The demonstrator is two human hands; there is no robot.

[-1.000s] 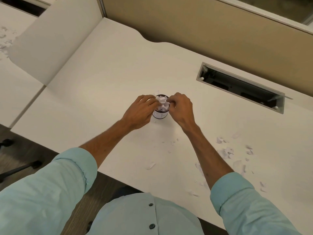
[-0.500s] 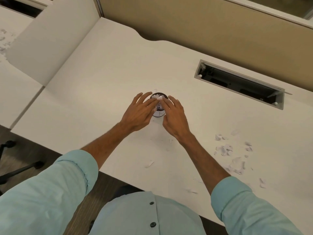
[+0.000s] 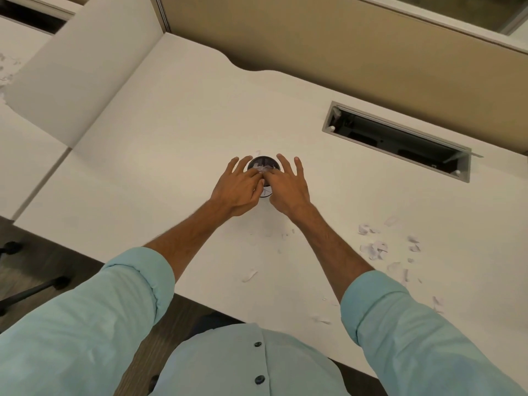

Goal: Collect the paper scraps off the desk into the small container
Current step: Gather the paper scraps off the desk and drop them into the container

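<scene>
From up here, the white desk (image 3: pixel 171 124) runs wide beyond my fingertips to the tan partition (image 3: pixel 357 52). It also stretches outward from the left hand (image 3: pixel 237 191) as far as the white side panel (image 3: pixel 80 75). Beyond the right hand (image 3: pixel 290 190) and off to its outer side, an open cable slot (image 3: pixel 397 141) is cut into the top, well apart from the hand. The desk's near edge passes under both forearms.

Between the hands stands the small container (image 3: pixel 264 161), dark and round, its inside looking like mesh. Crumpled paper (image 3: pixel 261 168) lies white at its mouth. Both hands flank it with fingers straight and fanned. The index fingertips meet over the mouth and touch that paper.

The loose scraps (image 3: pixel 374 250) are small torn white bits, scattered on the desk outside the right forearm and well apart from the container. One curled strip (image 3: pixel 249 275) lies between the forearms, nearer me.
</scene>
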